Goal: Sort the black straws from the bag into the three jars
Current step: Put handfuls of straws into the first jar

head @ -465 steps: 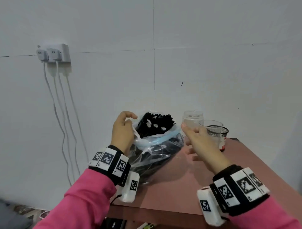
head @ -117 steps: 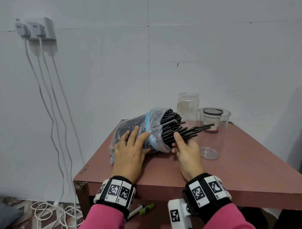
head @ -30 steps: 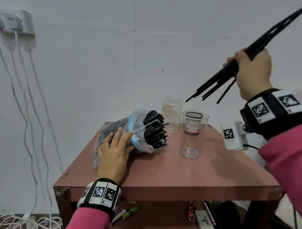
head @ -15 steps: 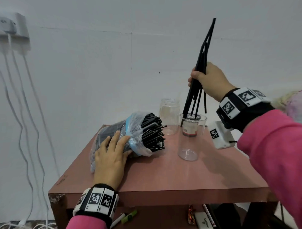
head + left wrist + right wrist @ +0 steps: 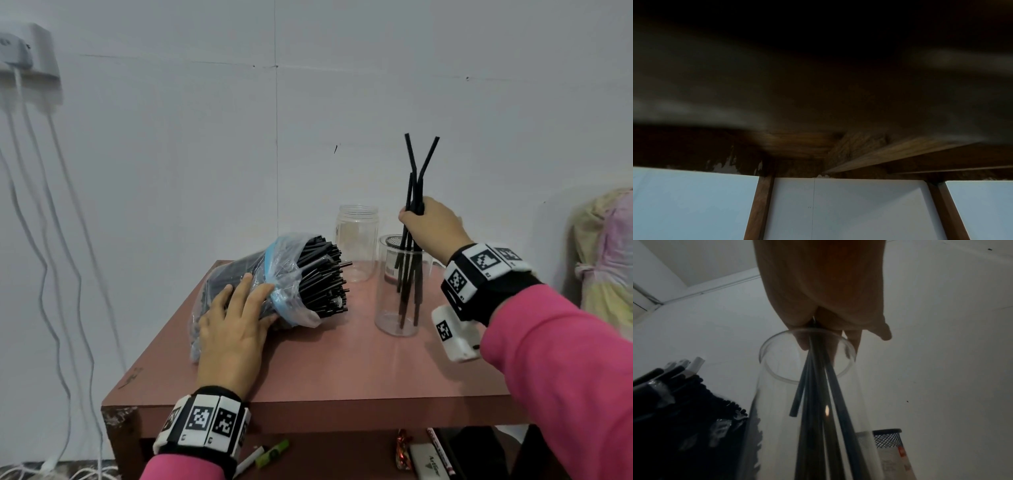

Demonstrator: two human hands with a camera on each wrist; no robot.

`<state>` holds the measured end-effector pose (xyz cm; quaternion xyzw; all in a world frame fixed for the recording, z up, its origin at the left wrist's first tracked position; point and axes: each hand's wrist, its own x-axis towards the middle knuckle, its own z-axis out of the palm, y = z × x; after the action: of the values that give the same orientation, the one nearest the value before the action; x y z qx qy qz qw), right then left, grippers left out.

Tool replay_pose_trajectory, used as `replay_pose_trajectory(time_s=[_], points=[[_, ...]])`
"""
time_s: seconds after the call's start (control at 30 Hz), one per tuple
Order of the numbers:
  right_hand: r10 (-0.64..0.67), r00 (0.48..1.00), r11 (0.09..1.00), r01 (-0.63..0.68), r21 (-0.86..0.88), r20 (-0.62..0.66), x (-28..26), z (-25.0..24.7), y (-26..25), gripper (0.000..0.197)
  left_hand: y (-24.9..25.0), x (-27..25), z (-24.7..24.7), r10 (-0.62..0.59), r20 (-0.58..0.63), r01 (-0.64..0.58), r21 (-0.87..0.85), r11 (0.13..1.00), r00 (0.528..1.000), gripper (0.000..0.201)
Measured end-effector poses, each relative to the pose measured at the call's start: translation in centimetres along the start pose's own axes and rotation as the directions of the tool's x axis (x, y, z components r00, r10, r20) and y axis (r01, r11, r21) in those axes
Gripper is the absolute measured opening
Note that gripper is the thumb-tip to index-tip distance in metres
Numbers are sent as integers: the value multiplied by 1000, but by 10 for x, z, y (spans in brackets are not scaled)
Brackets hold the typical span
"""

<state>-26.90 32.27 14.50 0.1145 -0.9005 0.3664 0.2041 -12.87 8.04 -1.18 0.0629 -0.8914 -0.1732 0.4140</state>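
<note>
right hand (image 5: 433,224): fingers pinching straws (image 5: 409,274) in near jar (image 5: 399,291); lower to bottom, then release
left hand (image 5: 233,329): flat, steadying bag (image 5: 291,274)

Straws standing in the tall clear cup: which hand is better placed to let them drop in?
Right. The right hand already grips the straws with their lower ends inside the cup. The left hand lies flat on the bag.

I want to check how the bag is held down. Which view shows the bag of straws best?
The head view: the whole bag of straws lies under the left hand. The right wrist view catches only its dark end; the left wrist view shows none of it.
</note>
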Motion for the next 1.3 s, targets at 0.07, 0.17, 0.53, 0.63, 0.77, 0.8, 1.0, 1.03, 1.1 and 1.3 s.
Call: replay_pose_trajectory(time_s=[0.07, 0.17, 0.53, 0.63, 0.77, 0.8, 1.0, 1.03, 1.1, 1.3], points=[[95, 995, 995, -95, -14, 34, -1, 4, 5, 13, 0, 0, 0, -8, 10, 8, -4, 1000, 1000, 50], [169, 984, 966, -177, 190, 58, -2, 6, 8, 10, 1, 0, 0, -19, 10, 19, -5, 1000, 1000, 51], [152, 987, 921, -159, 355, 48, -14, 8, 21, 36, -2, 0, 1, 4, 0, -4, -6, 1000, 1000, 54], [213, 977, 924, -210, 319, 24, -17, 4, 19, 94, -1, 0, 1, 4, -3, -4, -4, 1000, 1000, 53], [231, 973, 916, -210, 342, -21, -14, 0, 19, 85, 0, 1, 1, 0, -6, 0, -5, 1000, 1000, 53], [225, 973, 921, -194, 338, -53, -12, -1, 21, 73, 0, 1, 1, 3, -4, -3, -5, 1000, 1000, 53], [138, 979, 882, -54, 467, -147, -5, -8, 17, 41, -1, 0, 1, -9, 5, 9, -8, 1000, 1000, 53], [117, 980, 887, -30, 461, -161, -5, -9, 16, 34, 0, 0, 0, -11, 6, 11, -8, 1000, 1000, 53], [99, 977, 892, -4, 453, -188, -6, -11, 11, 55, 1, 0, -1, -14, 8, 15, -11, 1000, 1000, 52], [7, 890, 885, 207, 417, -455, -16, -18, -4, 32, 2, 0, -1, -15, 7, 15, -8, 1000, 1000, 52]])
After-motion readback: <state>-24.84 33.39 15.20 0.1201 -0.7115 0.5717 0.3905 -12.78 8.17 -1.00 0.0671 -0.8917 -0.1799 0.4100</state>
